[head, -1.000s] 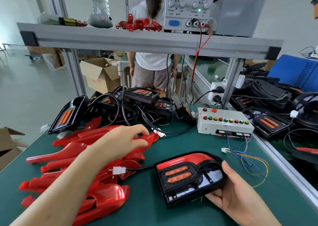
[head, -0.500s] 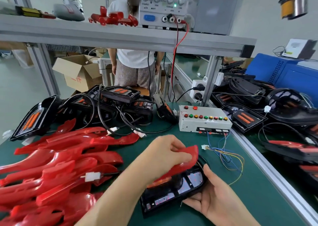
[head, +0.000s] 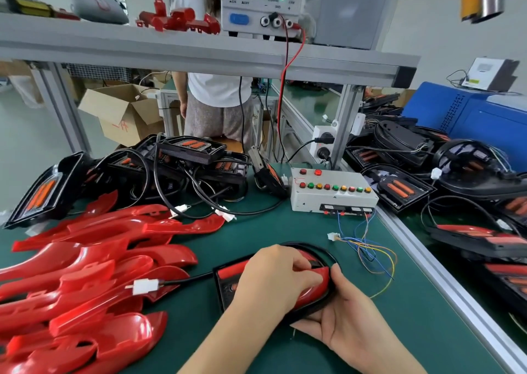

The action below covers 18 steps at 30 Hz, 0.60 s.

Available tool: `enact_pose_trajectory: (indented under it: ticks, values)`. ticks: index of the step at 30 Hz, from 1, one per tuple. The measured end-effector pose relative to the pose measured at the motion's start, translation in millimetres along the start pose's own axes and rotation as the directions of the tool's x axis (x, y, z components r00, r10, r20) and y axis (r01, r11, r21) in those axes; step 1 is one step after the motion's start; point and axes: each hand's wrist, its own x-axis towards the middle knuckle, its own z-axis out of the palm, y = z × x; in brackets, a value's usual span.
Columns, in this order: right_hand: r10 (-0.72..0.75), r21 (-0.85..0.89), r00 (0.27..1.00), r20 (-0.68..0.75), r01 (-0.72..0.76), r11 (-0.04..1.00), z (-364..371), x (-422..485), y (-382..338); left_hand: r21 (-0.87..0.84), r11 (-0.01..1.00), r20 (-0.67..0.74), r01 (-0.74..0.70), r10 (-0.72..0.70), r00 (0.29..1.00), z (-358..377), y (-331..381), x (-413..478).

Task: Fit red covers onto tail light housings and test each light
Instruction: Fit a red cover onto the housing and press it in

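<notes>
Tail light housing (head: 321,250), black, lies flat on the green counter (head: 422,316), near edge, centre of view. Red cover (head: 312,292) sits on its right-hand lobe, inside the black rim; whether it is fully seated cannot be told, as the hands hide most of it. Left hand (head: 273,279) on top, fingers curled down onto the cover: grip narrow, holding the cover against the housing. Right hand (head: 350,325) cups the housing's near right edge from below, thumb up along the rim: grip closed on the housing. A black lead runs left from the housing to a white connector (head: 145,286), which rests on a loose heap of red covers (head: 85,274) filling the left side of the counter. Behind the housing, coloured wires (head: 368,248) trail from a grey test box (head: 333,192) with a row of red, green and yellow buttons. Further back, a pile of black housings (head: 185,162) with tangled cables. Overhead shelf carries a power supply (head: 265,3), green lamp lit, red lead (head: 285,74) hanging down. A person (head: 216,102) stands beyond the counter.
</notes>
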Motion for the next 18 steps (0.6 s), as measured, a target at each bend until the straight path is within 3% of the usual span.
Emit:
enact_pose_trajectory:
  ticks: [6,11,14,18]
  values:
    - [-0.001,-0.008,1.0,0.015,0.001,1.0,-2,1,0,0.01,1.0,-0.074,0.003,-0.002,0.997,2,2,-2]
    - [-0.015,-0.002,1.0,0.027,0.015,1.0,1,0,0,-0.116,0.989,-0.065,0.093,-0.101,0.993,-9,2,4]
    - [-0.023,-0.014,1.0,0.011,0.023,1.0,1,0,0,-0.102,0.991,0.0,0.09,-0.09,0.996,-7,0,2]
    - [-0.019,-0.011,1.0,0.023,0.019,1.0,0,-1,0,-0.009,1.0,-0.065,0.007,-0.008,0.998,1,-2,0]
